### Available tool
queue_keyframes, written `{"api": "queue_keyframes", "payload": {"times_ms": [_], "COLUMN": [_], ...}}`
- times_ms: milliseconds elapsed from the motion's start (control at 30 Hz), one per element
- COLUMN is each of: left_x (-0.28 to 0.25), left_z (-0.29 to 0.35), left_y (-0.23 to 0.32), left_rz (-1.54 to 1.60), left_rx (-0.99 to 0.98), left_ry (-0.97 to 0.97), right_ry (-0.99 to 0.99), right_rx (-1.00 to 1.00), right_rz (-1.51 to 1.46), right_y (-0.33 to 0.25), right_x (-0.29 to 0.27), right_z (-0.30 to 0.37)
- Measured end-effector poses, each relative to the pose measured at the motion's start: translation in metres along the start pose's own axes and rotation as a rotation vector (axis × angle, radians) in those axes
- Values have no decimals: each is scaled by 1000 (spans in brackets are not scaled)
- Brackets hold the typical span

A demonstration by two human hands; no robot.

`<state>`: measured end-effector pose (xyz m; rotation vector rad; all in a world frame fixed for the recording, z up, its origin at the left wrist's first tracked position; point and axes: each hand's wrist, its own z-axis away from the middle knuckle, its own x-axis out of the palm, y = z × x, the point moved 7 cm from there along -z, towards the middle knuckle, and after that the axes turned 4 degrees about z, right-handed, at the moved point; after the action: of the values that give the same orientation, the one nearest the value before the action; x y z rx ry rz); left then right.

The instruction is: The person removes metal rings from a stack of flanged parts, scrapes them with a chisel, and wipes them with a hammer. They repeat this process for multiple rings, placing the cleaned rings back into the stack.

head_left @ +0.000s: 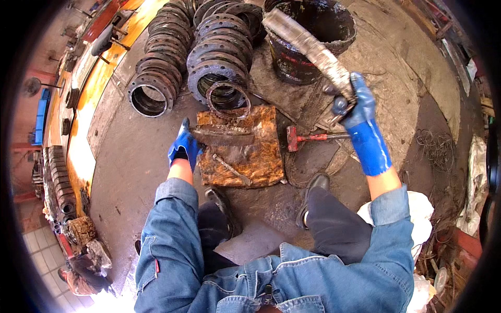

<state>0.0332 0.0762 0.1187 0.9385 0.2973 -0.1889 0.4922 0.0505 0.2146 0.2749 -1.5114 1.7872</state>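
Brush (313, 49) in right hand (355, 101) over black bucket (313, 36).

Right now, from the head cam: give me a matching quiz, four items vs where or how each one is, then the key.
Things:
1. flat metal bar
2. red-headed hammer
3. black bucket
4. single loose ring

Places:
A. lying on the floor between the rusty block and the right forearm
B. resting at the block's far edge
C. raised in the right hand
D. standing on the floor, right of the ring stacks

Pairs: 1-C, 2-A, 3-D, 4-B. The left hand steadies a dark plate on the block.
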Motion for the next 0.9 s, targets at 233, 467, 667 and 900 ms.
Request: {"api": "queue_keyframes", "payload": {"times_ms": [233,467,667,900], "left_x": [4,53,80,87], "left_z": [-14,-21,42,61], "left_y": [-16,-104,-106,-113], "left_rz": [-381,193,256,-231], "left_rx": [693,115,392,417], "left_ry": [46,355,149,24], "right_ry": [-139,47,-110,-322], "right_rx": [-667,-224,-515,266], "right_rz": [1081,2066,1949,1473], "right_y": [-56,-18,-45,31], "right_x": [18,37,73,22], "right_z": [-9,7,67,170]}}
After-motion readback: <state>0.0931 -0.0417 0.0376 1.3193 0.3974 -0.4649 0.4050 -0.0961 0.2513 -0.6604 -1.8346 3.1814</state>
